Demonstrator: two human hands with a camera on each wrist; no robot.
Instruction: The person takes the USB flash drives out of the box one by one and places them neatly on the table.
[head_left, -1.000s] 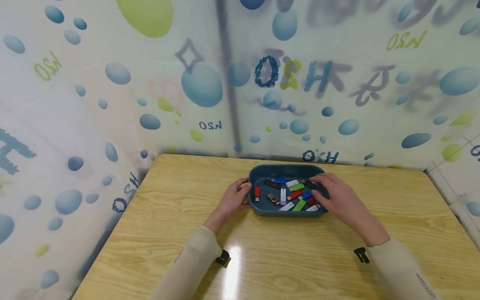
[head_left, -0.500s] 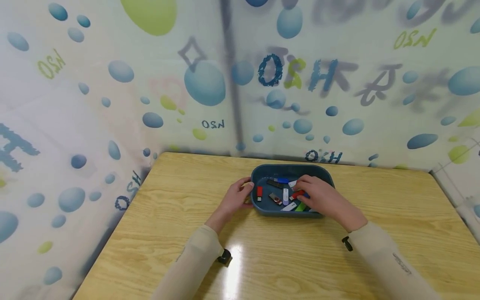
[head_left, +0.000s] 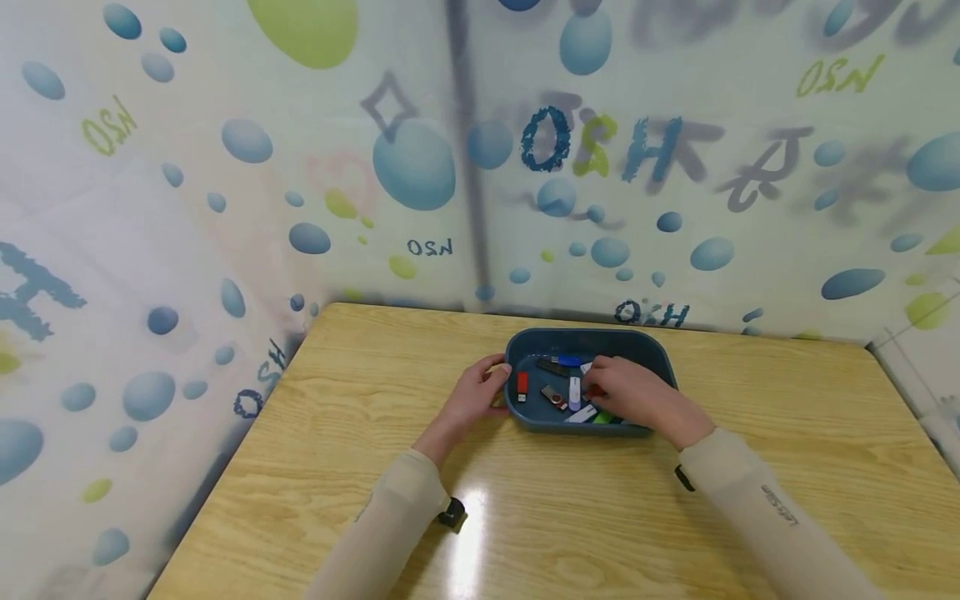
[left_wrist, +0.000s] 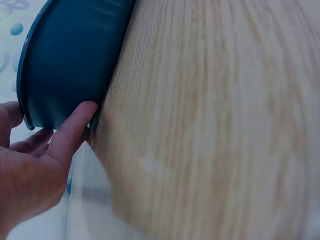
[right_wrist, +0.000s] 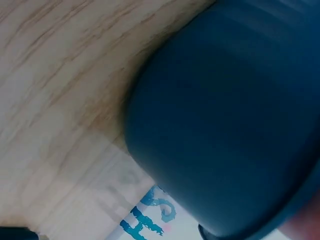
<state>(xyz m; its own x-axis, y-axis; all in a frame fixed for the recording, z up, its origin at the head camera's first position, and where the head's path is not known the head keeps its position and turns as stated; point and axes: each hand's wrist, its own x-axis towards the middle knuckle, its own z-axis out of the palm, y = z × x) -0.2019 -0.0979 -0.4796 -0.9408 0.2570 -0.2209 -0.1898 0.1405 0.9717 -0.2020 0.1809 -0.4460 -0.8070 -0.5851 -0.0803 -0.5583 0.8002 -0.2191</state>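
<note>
A dark blue plastic tray (head_left: 555,427) sits on the table with several USB flash drives in it. My left hand (head_left: 472,394) holds the tray's left end, thumb at the rim and fingers against the outer wall (left_wrist: 70,65). Inside the tray, my right hand (head_left: 639,393) reaches down with bent fingers; its fingertips are partly hidden among the drives. Left of it lie a red drive (head_left: 522,385), a black one (head_left: 552,367), a blue one (head_left: 567,361), a swivel one (head_left: 553,397) and a white one (head_left: 574,393). A green drive (head_left: 604,417) shows below the hand.
The wooden table (head_left: 337,400) extends around the tray, with a patterned cloth wall (head_left: 405,208) close behind. Black straps (head_left: 452,514) are at both wrists. In the right wrist view, the tray's outer wall (right_wrist: 225,110) hides most of the hand.
My right hand has moved left from the tray's right rim into the drives, covering those on the right. My left hand keeps its place at the left end.
</note>
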